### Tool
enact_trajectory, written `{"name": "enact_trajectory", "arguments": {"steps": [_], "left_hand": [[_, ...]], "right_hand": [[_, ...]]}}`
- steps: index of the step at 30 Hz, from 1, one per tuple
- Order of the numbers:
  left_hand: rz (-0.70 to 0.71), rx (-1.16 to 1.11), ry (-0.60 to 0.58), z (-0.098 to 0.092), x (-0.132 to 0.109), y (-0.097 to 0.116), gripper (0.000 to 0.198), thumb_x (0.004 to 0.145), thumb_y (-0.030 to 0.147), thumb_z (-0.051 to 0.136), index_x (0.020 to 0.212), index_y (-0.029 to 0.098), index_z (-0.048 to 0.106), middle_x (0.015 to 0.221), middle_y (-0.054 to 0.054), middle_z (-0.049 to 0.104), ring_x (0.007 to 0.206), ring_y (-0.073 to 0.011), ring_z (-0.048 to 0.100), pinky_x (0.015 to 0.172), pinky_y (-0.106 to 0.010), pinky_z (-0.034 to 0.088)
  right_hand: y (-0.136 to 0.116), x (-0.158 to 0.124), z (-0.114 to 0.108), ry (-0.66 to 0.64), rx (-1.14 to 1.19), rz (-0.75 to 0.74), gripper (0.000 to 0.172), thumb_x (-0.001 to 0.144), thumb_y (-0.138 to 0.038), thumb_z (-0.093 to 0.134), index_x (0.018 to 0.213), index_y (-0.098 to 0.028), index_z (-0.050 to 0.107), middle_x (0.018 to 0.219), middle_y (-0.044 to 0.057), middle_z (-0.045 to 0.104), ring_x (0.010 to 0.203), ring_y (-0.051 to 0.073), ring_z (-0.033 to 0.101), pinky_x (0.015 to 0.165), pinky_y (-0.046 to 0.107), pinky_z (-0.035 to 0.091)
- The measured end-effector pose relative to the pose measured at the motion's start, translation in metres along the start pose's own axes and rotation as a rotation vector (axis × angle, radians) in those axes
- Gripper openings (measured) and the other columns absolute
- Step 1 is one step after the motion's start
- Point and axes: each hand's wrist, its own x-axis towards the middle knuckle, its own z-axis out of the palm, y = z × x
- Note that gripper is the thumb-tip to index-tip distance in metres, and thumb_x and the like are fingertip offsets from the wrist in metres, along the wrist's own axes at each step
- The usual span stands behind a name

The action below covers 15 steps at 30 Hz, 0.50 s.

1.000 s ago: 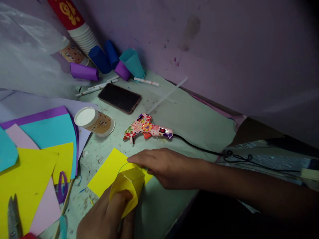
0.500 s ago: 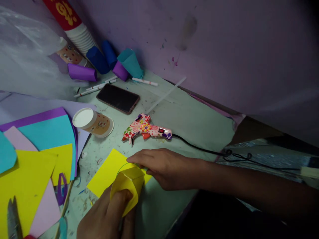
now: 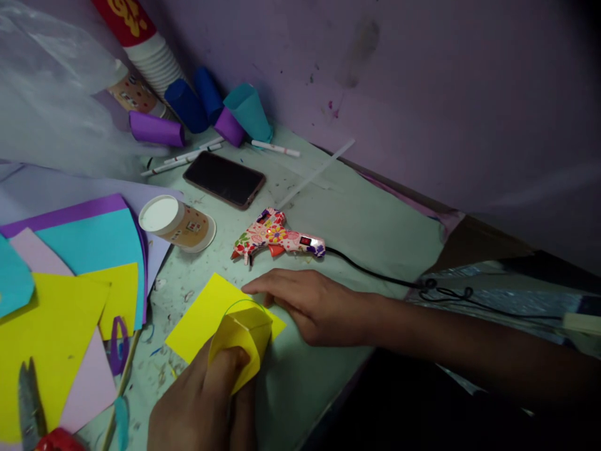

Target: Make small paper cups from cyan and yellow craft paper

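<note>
My left hand (image 3: 197, 401) is closed around a rolled yellow paper cup (image 3: 241, 341), its thumb pushed inside the rim. The cup stands tilted over a flat yellow paper sheet (image 3: 201, 313). A thin green curved line (image 3: 241, 301) shows on the sheet beside the cup. My right hand (image 3: 310, 304) lies on the sheet's right part, fingers stretched out with the fingertips at its upper edge; the undersides of those fingers are hidden. Just beyond that hand, a flowered glue gun (image 3: 277, 237) rests on its side.
A paper cup (image 3: 181, 225), a phone (image 3: 224, 179) and a clear glue stick (image 3: 319, 172) lie further back. Coloured paper tubes (image 3: 188, 105) lean near the wall. Coloured sheets (image 3: 47, 338) and scissors (image 3: 30, 404) are at left. The glue gun's black cord (image 3: 375, 273) trails right.
The view has shifted slightly, so most things appear a little higher. Both hands keep almost the same places on the cup and sheet. More of the scissors' red handle shows.
</note>
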Motion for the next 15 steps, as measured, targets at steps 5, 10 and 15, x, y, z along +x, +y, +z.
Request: {"name": "enact_trajectory", "arguments": {"steps": [5,10,15], "left_hand": [[-0.025,0.006,-0.044,-0.0023,0.0003,0.0024,0.007,0.087,0.023,0.044,0.091,0.021,0.05,0.069,0.0,0.061,0.055,-0.0119,0.061,0.048,-0.02,0.047],[-0.011,0.01,-0.053,-0.0045,-0.0048,-0.0012,0.012,0.087,0.025,0.044,0.096,0.02,0.05,0.068,-0.001,0.061,0.054,-0.0127,0.063,0.048,-0.02,0.048],[0.026,0.065,-0.073,-0.0048,-0.0076,-0.0067,0.016,0.089,0.031,0.042,0.098,0.021,0.052,0.069,-0.001,0.062,0.051,-0.0119,0.062,0.042,-0.018,0.045]], "right_hand": [[0.001,-0.0003,0.0006,-0.01,-0.021,0.015,0.051,0.074,0.005,0.043,0.123,-0.005,0.052,0.121,0.013,0.062,0.107,0.017,0.058,0.096,0.028,0.045],[-0.0021,0.0013,-0.0035,-0.188,-0.091,-0.03,0.054,0.076,0.0,0.049,0.129,-0.008,0.048,0.123,0.011,0.061,0.108,0.019,0.057,0.094,0.03,0.044],[-0.0001,0.0042,-0.005,-0.298,-0.136,-0.033,0.06,0.076,-0.005,0.056,0.134,-0.01,0.043,0.128,0.01,0.058,0.111,0.023,0.055,0.094,0.034,0.043]]}}
